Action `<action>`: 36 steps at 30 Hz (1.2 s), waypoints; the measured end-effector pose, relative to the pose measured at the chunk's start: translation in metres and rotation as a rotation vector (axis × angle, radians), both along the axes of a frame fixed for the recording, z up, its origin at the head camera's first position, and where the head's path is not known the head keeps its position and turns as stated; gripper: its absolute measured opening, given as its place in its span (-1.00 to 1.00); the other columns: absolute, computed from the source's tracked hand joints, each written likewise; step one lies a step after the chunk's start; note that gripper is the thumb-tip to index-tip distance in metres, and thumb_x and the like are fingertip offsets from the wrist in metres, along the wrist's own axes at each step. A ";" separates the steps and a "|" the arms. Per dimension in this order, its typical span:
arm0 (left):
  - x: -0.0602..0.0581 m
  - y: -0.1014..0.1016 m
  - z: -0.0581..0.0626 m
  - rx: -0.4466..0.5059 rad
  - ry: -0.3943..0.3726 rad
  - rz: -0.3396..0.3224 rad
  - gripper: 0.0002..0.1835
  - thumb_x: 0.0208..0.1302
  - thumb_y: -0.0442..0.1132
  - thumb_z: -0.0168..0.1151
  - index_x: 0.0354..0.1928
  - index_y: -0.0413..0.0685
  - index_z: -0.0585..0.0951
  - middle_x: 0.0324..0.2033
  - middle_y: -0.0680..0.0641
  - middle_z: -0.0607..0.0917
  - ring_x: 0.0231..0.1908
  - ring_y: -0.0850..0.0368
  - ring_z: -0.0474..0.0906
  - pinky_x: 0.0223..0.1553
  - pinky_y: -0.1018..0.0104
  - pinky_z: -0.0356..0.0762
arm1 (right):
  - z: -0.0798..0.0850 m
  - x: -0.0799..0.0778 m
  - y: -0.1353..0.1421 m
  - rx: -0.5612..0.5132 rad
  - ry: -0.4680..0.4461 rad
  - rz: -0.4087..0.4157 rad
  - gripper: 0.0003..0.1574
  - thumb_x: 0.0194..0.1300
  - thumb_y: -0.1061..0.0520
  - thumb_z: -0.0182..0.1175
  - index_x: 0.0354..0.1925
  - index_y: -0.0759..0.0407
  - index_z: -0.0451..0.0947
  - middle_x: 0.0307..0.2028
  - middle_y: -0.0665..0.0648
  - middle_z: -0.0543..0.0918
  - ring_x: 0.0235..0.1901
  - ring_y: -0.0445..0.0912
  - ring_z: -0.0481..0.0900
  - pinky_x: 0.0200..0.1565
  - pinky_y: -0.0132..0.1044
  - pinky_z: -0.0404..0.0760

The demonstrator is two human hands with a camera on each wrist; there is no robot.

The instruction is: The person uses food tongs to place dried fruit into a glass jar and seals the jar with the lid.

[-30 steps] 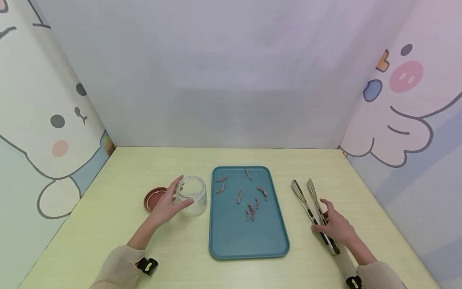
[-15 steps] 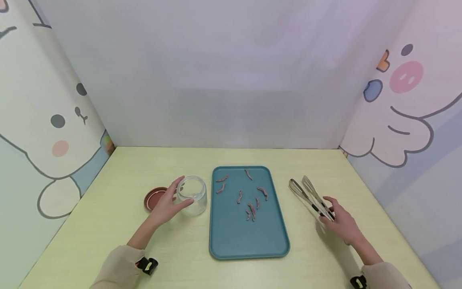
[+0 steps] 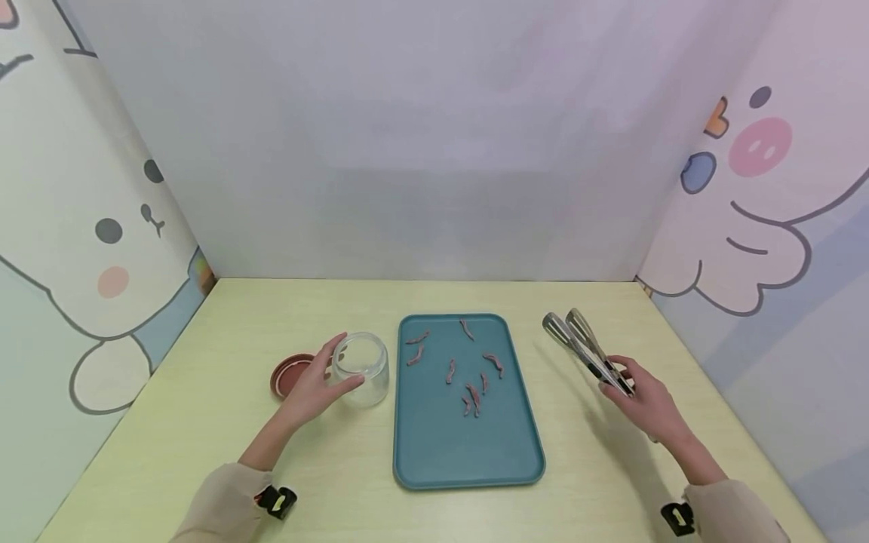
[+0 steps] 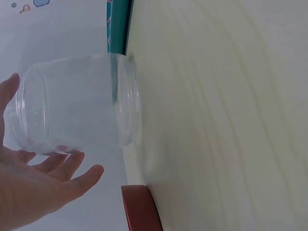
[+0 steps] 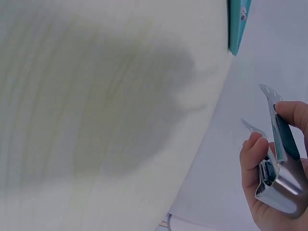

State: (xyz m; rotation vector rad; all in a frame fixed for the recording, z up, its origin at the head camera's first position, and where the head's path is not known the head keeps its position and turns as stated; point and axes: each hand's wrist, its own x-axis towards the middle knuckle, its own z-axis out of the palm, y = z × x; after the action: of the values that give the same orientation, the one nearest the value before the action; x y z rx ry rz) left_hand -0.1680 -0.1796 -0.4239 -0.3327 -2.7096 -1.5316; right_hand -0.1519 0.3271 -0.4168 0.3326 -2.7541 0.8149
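In the head view my left hand (image 3: pixel 312 388) is curved round a clear glass jar (image 3: pixel 370 385) standing upright on the table. Thumb and fingers lie on either side of its upper part; the left wrist view shows the jar (image 4: pixel 79 103) with nothing visible inside. My right hand (image 3: pixel 645 403) grips metal tongs (image 3: pixel 577 347) by their dark-padded arms, above the table right of the tray. The tongs' two slotted heads point away and stand apart. Between the hands lies a blue-green tray (image 3: pixel 468 452) with several small pinkish-brown, twisted strips (image 3: pixel 473 396) scattered on it.
A round reddish-brown lid (image 3: pixel 288 373) lies on the table left of the jar, partly behind the left hand. The pale wooden table (image 3: pixel 326 490) ends at a plain pale back wall (image 3: pixel 434 151). Cartoon-printed side walls flank it.
My right hand has taken hold of the tongs and lifted them off the table, their heads rising away from me. The left hand, jar and tray have stayed in place.
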 end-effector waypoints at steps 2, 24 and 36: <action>0.000 0.000 0.000 -0.001 0.003 0.000 -0.11 0.00 0.04 0.28 0.31 -0.05 0.06 0.23 -0.21 0.17 0.18 -0.14 0.11 0.06 -0.10 0.20 | 0.004 -0.002 -0.003 -0.008 0.010 0.011 -0.44 0.13 0.12 0.21 0.07 0.28 0.31 -0.37 0.19 0.51 -0.59 -0.19 0.36 -0.64 -0.34 0.34; 0.001 0.000 0.000 0.002 0.003 -0.002 -0.11 0.01 0.04 0.28 0.31 -0.06 0.06 0.23 -0.22 0.16 0.18 -0.15 0.10 0.06 -0.12 0.19 | 0.004 -0.032 -0.048 -0.010 -0.003 0.147 -0.50 0.13 0.11 0.21 0.03 0.24 0.37 -0.44 0.08 0.49 -0.64 -0.19 0.35 -0.66 -0.34 0.35; 0.001 0.000 0.000 0.008 -0.010 -0.002 -0.12 0.01 0.05 0.27 0.31 -0.06 0.06 0.21 -0.23 0.19 0.18 -0.16 0.11 0.06 -0.11 0.18 | -0.011 -0.041 -0.072 0.017 0.008 0.201 -0.49 0.07 0.12 0.26 0.02 0.18 0.42 -0.43 0.03 0.50 -0.59 -0.20 0.33 -0.61 -0.34 0.30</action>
State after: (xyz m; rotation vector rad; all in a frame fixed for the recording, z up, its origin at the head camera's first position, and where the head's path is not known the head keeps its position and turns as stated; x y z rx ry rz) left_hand -0.1670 -0.1796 -0.4238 -0.3280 -2.7114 -1.5482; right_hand -0.1932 0.2546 -0.4277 0.6231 -2.7533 0.8345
